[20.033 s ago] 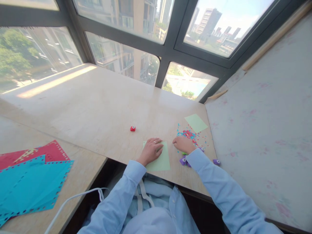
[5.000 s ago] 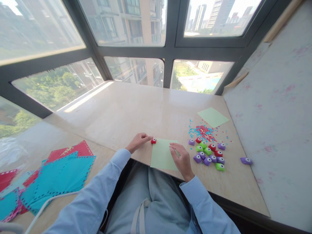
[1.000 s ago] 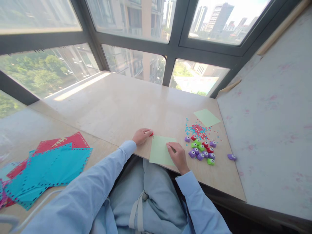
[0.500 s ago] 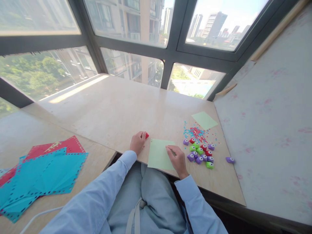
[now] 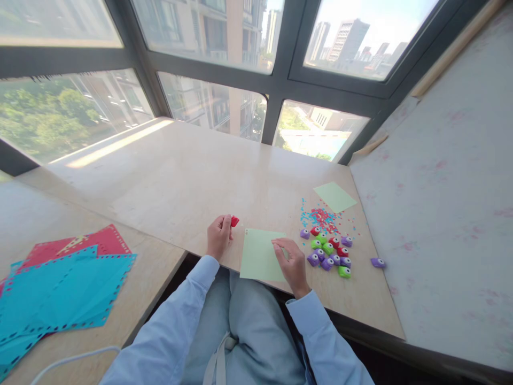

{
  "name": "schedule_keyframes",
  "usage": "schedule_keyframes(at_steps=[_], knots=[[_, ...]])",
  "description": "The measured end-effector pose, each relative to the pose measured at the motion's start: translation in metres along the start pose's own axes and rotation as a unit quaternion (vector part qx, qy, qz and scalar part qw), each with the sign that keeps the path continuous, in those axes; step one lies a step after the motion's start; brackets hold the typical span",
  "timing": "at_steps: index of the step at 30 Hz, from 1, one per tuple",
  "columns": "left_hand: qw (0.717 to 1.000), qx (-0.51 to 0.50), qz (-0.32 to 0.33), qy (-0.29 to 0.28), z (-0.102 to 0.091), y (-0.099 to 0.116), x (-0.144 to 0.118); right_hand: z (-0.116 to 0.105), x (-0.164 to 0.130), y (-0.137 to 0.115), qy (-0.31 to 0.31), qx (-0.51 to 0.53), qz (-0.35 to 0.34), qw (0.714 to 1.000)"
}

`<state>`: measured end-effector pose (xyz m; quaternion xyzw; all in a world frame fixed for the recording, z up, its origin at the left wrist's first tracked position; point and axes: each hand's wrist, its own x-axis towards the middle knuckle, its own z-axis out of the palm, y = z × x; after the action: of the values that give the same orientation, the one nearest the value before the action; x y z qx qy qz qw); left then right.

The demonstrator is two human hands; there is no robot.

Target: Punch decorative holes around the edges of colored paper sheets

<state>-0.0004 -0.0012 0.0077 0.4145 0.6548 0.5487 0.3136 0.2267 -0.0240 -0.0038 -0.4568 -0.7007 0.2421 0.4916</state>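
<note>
Now my left hand has drawn the red punch away from the top left corner of the green sheet; one second ago the punch sat at that corner, and it now stands clear of the paper's edge, pinched at my fingertips in a narrow grip just above the bench. Judged from this, the punch is disengaged from the sheet, and the paper has to be re-presented to it before another cut. My right hand is unchanged in position: it rests on the right part of the green sheet, fingers curled, pinning the paper flat near the bench's front edge; whether it holds anything beyond the paper I cannot tell. Just to the right of that hand lies a cluster of small punches in purple, green and red, with one purple punch apart at the far right. Beyond the cluster is a scatter of red and blue paper chips, then a second green sheet near the right wall. On the lower side surface at my left, blue and red perforated sheets lie stacked. Windows run round the far side, showing trees and buildings in daylight.
</note>
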Motion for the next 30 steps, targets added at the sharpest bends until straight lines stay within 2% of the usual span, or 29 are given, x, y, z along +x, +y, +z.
schedule_keyframes(at_steps=[5,10,13,16,18,23,30], knots=[[0.997,-0.071,0.008,0.040,0.008,0.004,-0.013,-0.002,0.001,-0.007,0.001,0.007,-0.035,0.999],[0.989,-0.136,-0.037,0.033,0.021,0.018,-0.039,-0.003,-0.001,-0.012,-0.018,0.020,-0.069,0.997],[0.989,-0.140,-0.048,-0.003,0.029,0.032,-0.057,-0.003,-0.005,-0.020,-0.033,0.015,-0.045,0.998],[0.989,-0.115,-0.048,-0.075,0.036,0.042,-0.073,-0.004,-0.011,-0.033,-0.045,0.023,0.000,0.999],[0.991,-0.084,-0.019,-0.105,0.041,0.045,-0.082,-0.006,-0.014,-0.040,-0.036,0.032,0.023,0.999],[0.992,0.011,0.062,-0.108,0.053,0.049,-0.099,-0.015,-0.019,-0.043,-0.003,0.005,0.041,0.999],[0.986,0.009,0.125,-0.112,0.069,0.056,-0.120,-0.033,-0.020,-0.034,0.030,-0.043,0.061,0.997]])
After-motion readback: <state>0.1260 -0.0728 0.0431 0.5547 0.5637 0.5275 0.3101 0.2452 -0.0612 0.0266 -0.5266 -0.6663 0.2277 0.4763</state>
